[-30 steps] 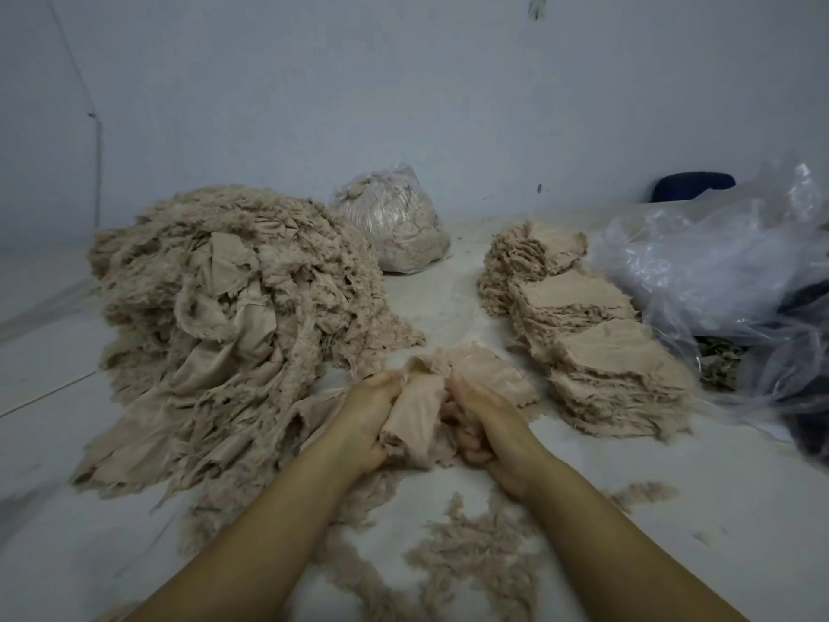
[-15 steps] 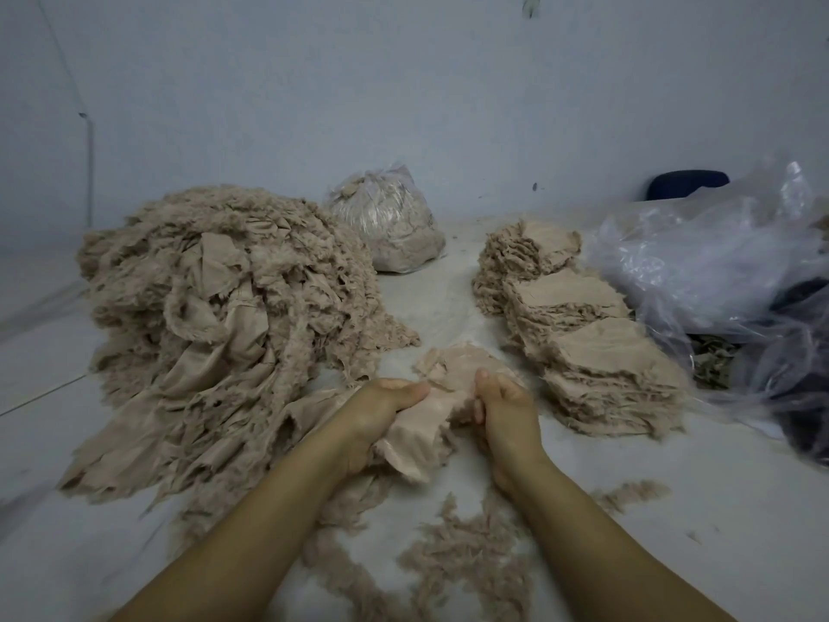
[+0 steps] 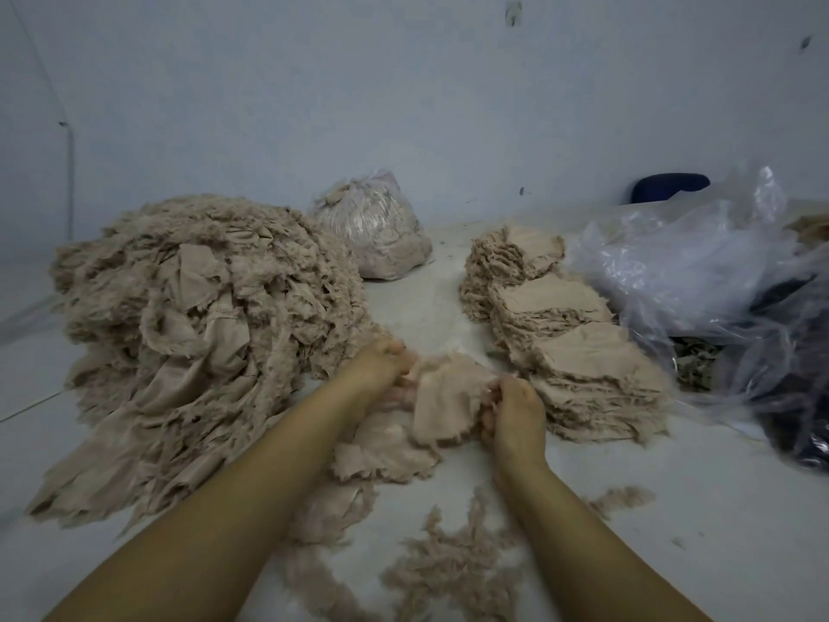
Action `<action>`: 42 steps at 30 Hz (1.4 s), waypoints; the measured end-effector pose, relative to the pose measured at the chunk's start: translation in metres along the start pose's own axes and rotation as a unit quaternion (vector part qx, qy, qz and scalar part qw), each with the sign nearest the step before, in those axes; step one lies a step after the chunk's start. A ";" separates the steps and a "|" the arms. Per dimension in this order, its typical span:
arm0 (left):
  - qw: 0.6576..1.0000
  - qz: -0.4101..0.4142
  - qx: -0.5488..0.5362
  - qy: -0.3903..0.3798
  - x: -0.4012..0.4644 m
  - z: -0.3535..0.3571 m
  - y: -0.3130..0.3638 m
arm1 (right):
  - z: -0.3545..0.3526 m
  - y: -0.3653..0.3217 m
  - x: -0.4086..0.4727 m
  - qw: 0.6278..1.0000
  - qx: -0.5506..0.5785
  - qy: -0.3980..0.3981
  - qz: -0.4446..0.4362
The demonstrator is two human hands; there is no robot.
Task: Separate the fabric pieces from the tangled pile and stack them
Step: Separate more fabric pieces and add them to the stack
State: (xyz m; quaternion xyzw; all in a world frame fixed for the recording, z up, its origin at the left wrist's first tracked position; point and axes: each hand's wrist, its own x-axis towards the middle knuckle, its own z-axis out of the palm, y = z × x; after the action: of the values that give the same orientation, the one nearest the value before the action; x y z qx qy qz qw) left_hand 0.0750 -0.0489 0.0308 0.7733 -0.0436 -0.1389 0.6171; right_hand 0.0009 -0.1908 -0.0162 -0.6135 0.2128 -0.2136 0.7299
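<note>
Both hands are working at the middle of the pale worktop (image 3: 717,509). The left hand (image 3: 374,370) is lying at the near edge of the tangled pile (image 3: 197,334) of beige fabric, its fingers (image 3: 394,352) curling onto the left edge of a loose fabric piece (image 3: 444,401). The right hand (image 3: 516,408) is gripping the right edge of that same piece, its fingers bunching into the cloth, so the piece is hanging between the two hands just above more loose pieces (image 3: 386,451) lying on the worktop.

The tangled pile is sitting to the left, tall and frayed. To the right, the stack (image 3: 583,352) of separated pieces is running in an overlapping row away from the right hand, the nearest end just beside it. Frayed thread scraps (image 3: 448,572) are lying between the forearms. A clear bag of scraps (image 3: 372,231) is standing by the wall, and crumpled plastic sheeting (image 3: 682,262) is lying at far right.
</note>
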 end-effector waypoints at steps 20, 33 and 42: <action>0.916 0.237 0.322 0.032 -0.028 -0.061 -0.028 | 0.007 0.006 -0.012 0.976 -0.040 -0.199 -0.077; 0.948 0.121 0.241 -0.170 -0.046 -0.051 -0.041 | 0.007 0.008 -0.002 0.992 0.050 -0.115 -0.017; 0.970 0.104 0.187 -0.112 -0.050 -0.077 -0.055 | 0.003 0.007 0.026 0.998 -0.041 -0.028 -0.025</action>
State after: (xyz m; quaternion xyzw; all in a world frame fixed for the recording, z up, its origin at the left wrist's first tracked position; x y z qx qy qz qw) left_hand 0.0424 0.0483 0.0014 0.8458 -0.2181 -0.1492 0.4635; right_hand 0.0241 -0.2021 -0.0241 -0.6539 0.1851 -0.2057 0.7042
